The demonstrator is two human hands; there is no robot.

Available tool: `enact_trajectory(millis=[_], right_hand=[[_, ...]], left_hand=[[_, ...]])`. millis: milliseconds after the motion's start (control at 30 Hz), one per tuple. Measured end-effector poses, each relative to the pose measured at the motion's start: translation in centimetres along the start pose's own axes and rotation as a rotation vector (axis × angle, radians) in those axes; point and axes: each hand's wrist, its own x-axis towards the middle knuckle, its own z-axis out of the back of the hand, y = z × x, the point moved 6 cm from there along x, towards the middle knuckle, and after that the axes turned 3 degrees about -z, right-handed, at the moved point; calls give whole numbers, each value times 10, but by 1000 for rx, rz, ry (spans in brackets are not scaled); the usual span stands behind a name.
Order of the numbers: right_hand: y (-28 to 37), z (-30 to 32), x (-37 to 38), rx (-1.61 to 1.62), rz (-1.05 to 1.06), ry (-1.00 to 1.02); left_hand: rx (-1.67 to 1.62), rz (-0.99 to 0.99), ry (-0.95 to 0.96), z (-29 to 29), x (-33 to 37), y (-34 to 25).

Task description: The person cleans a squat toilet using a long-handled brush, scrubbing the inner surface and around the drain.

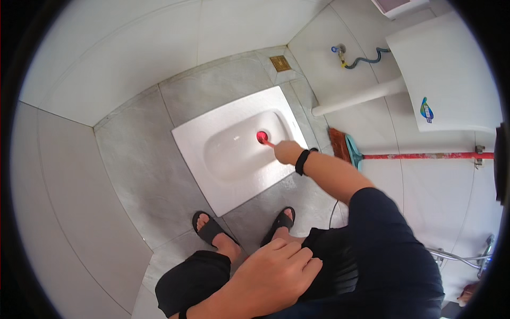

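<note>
A white squat toilet (226, 199) is set in the floor in front of my feet. My right hand (288, 152) is stretched out over its right side, closed round the handle of a red toilet brush (269, 143). The brush's red head (262, 137) sits at the drain hole of the bowl; part of it is hidden down in the hole. Close to my body, above my thighs, my left hand (273, 274) is held with its fingers curled in. Its palm is turned away from view, and nothing sticks out of it.
A broom (340, 144) with a red pole (425, 156) leans at the right wall. Above it hangs a white cistern (449, 69) with a flush pipe (361, 97) and a hose (366, 60). A brass floor drain (280, 63) lies in the far corner. White tiled walls stand close by.
</note>
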Motion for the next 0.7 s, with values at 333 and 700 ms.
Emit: enact_trajectory(millis=[333,700], right_hand=[[-12,-12,-3,-35,-51,55],[-13,-23,20,-136,-4,-121]], left_hand=[[-48,-16,16,-11,10,-10],[-26,-84,-14,-11,11,-10]])
